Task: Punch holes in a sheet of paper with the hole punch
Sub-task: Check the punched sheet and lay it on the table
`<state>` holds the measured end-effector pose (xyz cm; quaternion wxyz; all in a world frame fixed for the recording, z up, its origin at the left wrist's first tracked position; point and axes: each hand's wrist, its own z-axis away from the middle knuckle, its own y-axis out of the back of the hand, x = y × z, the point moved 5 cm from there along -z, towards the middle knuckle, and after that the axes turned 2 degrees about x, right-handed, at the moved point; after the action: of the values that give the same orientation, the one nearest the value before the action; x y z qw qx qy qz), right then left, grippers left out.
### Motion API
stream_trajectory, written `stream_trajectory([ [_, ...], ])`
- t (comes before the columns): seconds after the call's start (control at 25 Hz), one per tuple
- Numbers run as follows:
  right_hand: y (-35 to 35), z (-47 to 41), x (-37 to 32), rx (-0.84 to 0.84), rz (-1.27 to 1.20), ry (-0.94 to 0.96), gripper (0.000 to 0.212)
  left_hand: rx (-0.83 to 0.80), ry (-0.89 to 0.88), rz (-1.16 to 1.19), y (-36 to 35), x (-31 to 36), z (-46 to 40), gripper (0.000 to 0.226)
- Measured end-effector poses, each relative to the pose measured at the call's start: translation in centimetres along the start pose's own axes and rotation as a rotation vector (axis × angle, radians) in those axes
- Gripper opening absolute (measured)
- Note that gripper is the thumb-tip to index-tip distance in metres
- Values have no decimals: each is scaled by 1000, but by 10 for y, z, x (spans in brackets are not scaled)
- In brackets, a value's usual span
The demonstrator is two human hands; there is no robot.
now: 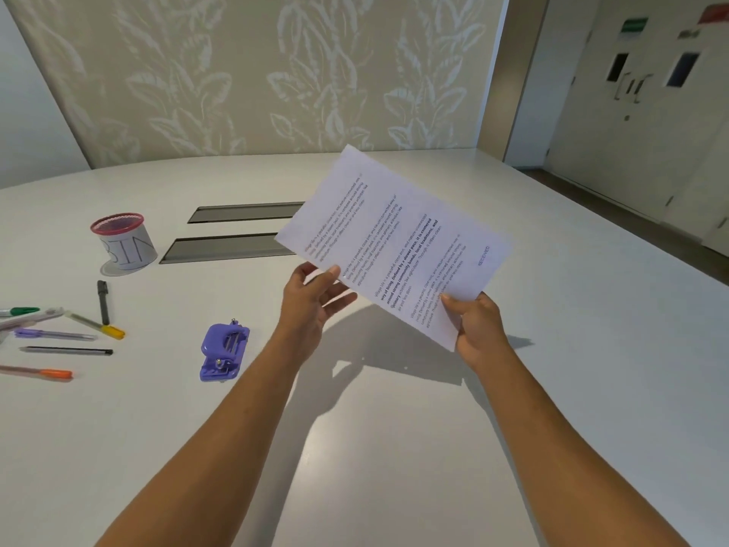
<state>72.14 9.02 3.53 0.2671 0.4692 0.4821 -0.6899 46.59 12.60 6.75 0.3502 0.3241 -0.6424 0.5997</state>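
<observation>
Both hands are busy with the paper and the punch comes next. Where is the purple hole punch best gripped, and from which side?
Grip the purple hole punch across its long sides, coming from above. It lies flat on the table, narrow, nothing touching it. The left hand is nearer.

The sheet of paper (394,238) pinched in each grip is thin, matt and printed, light showing through it. Left of the left grip, the hole punch (224,352) is glossy purple plastic with bare metal pins. Under both grips the counter (394,448) is smooth, pale and faintly sheened. The bin (123,242) has a red mesh rim and paper wrap.
</observation>
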Motion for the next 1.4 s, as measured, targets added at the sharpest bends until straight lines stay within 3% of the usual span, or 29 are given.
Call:
stream_trajectory([
  [0.16,-12,10,17,45,-52,-32,37,61,-5,-55,-30,-20,5,33],
  [0.28,-13,15,22,12,-55,-53,37,179,-105,-236,-36,-18,3,28],
  [0.48,14,4,-7,51,-74,-28,34,157,-117,-337,-35,-4,-10,31],
  [0.6,38,-8,-34,60,81,10,26,104,-42,-410,-33,-4,-20,33],
  [0.76,47,-19,-46,-94,420,49,19,81,73,-475,-30,-20,-33,34],
  [0.88,47,-28,-40,-120,556,81,20,92,117,-542,-27,-34,-42,28],
  [1.08,55,-46,-23,-66,646,82,22,150,185,-658,-16,-57,-57,28],
  [1.28,61,-61,-15,59,741,79,21,302,162,-819,-11,-69,-66,36],
  [1.4,65,-66,-12,117,823,80,20,313,127,-921,-14,-73,-71,40],
])
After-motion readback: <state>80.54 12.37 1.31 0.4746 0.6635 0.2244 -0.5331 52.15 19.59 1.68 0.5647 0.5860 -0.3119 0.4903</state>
